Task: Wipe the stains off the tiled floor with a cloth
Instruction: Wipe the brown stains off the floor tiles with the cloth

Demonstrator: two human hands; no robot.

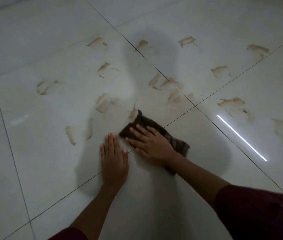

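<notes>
Right hand is pressing spread flat on the cloth; it's looking soft, light, best palmed mid-fold, left hand bracing flat on floor

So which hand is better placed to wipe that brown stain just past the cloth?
The right hand. It is pressed flat on the dark cloth, whose far edge touches that stain. The left hand lies flat on bare tile beside it, holding nothing, apparently bracing.
</notes>
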